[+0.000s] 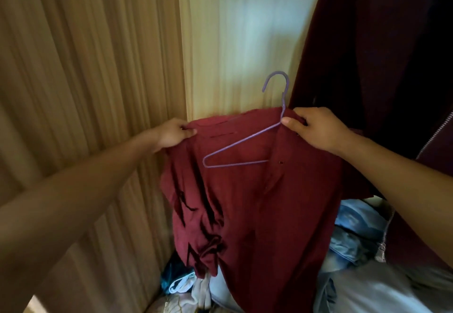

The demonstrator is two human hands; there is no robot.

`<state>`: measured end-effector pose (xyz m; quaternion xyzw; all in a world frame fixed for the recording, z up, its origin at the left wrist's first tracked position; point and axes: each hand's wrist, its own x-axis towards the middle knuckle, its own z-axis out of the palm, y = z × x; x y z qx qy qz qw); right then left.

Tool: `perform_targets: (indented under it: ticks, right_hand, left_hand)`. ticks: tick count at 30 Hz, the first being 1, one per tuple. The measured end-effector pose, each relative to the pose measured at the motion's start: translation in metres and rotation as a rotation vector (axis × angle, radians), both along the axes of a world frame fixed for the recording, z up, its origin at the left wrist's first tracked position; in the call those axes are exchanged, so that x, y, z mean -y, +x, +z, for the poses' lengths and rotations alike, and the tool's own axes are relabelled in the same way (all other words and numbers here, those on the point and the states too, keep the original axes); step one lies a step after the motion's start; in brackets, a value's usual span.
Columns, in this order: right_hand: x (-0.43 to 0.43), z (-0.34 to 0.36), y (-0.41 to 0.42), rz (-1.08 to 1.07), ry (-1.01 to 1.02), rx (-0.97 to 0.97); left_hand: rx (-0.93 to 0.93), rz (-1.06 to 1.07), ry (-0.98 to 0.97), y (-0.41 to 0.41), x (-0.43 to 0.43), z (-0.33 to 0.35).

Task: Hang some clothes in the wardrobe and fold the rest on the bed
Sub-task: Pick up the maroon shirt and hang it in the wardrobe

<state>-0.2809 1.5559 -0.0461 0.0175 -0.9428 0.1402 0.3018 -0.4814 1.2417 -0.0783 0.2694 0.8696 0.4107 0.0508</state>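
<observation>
- The right hand [316, 126] pinches the purple hanger [245, 146] and the maroon shirt [245, 202].
- The left hand [171, 134] grips the far shoulder.
- The hanger's free arm, below the right pinch, should probably slide inside that shoulder.

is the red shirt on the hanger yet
Half on: one side of the purple hanger lies bare over the red shirt; the other is under fabric.

One head view looks forward and down, close to the shirt [257, 202], facing the far wooden panel [232, 43].
</observation>
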Motion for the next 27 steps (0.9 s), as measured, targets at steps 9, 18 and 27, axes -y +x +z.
perform_targets:
  ticks: [9,18,27]
  right_hand:
    - [0.043,0.046,-0.027,-0.032,0.014,-0.186]
    - [0.037,0.131,-0.020,-0.051,-0.118,-0.405]
    - [0.071,0.193,0.033,-0.067,0.483,-0.409]
  left_hand:
    - [-0.048,-0.198,0.320,0.061,-0.055,0.113]
    - [-1.168,-0.225,-0.186,0.073,-0.071,0.158]
    - [-1.344,-0.022,0.060,0.038,-0.061,0.223]
